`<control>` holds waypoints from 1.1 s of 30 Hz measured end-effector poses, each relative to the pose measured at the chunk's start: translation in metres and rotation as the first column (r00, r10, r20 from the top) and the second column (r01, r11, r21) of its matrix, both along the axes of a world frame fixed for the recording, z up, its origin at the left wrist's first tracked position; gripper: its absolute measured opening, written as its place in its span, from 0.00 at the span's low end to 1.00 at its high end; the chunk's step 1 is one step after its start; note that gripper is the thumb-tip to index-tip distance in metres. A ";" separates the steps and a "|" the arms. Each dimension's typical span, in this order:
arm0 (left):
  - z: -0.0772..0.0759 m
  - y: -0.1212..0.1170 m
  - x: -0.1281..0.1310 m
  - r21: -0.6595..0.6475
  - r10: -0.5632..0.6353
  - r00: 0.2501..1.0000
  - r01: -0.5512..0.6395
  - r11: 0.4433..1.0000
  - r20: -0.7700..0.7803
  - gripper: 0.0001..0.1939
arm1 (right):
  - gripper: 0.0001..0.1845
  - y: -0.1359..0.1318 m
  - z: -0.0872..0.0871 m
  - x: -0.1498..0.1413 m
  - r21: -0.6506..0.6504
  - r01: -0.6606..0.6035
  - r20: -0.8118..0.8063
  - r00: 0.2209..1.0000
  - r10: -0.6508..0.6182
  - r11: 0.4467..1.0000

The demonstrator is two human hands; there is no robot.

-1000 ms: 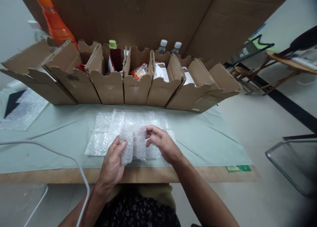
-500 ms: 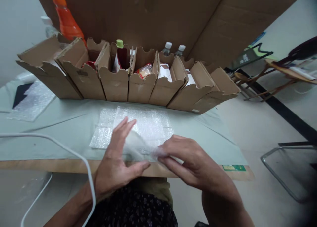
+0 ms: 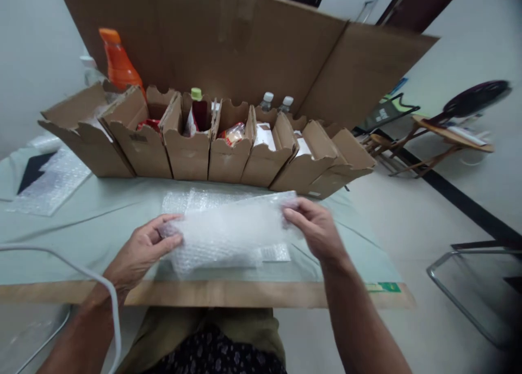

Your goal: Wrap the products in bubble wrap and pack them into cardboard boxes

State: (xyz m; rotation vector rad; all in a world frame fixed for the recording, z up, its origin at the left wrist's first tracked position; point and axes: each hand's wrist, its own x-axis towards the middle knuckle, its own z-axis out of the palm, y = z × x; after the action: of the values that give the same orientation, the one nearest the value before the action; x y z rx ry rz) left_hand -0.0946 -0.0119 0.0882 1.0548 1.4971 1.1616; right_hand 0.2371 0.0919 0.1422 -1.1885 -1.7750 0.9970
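A translucent piece of bubble wrap (image 3: 236, 227) is stretched between my hands above the table, tilted with its right end higher. My left hand (image 3: 141, 251) pinches its left end between thumb and fingers. At the other end, the thumb and fingers of my right hand (image 3: 314, 224) grip the right upper corner. Underneath, more bubble wrap (image 3: 175, 201) lies flat on the pale green cloth, partly hidden by the held piece.
Behind stands a row of cardboard bins (image 3: 190, 162) holding packets and bottles, with a tall cardboard panel (image 3: 196, 42) at their back. More bubble wrap (image 3: 53, 184) lies at the left with a dark flat item (image 3: 35, 170). A white cable (image 3: 81, 266) crosses near my left forearm.
My hands have moved apart, and the bubble wrap, blurred between them before, is now spread wide. My left hand, open before, now grips its left end. The view has tilted up.
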 end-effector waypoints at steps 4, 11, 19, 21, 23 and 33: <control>-0.002 0.056 -0.003 0.079 0.119 0.923 -0.096 0.992 -0.366 0.40 | 0.11 0.050 -0.048 -0.024 0.019 0.146 0.297 0.944 -0.145 0.989; -0.035 0.063 0.020 0.275 0.229 0.341 0.093 0.957 -0.912 0.30 | 0.25 0.048 -0.075 -0.020 0.227 0.180 0.543 0.793 -0.278 0.957; -0.061 0.045 0.056 -0.017 -0.141 0.250 0.441 0.897 -0.958 0.29 | 0.26 0.012 -0.105 -0.041 0.277 -0.293 0.786 0.617 -0.040 0.915; -0.063 0.045 0.056 -0.071 -0.207 0.275 0.432 0.899 -0.939 0.31 | 0.26 0.013 -0.115 -0.036 0.293 -0.297 0.780 0.623 -0.048 0.909; -0.061 0.047 0.055 -0.083 -0.238 0.317 0.434 0.897 -0.918 0.33 | 0.24 0.024 -0.114 -0.029 0.310 -0.324 0.764 0.645 -0.032 0.894; -0.047 0.022 0.046 0.230 -0.018 0.549 0.380 0.896 -0.835 0.34 | 0.12 0.088 0.098 -0.179 0.590 -0.543 0.585 0.797 0.146 0.598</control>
State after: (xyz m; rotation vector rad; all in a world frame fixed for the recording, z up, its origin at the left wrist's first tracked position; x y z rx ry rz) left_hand -0.0486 0.0098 0.0411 2.2272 1.7711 0.8142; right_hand 0.0584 0.1801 0.2399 -0.5514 -2.5461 0.0484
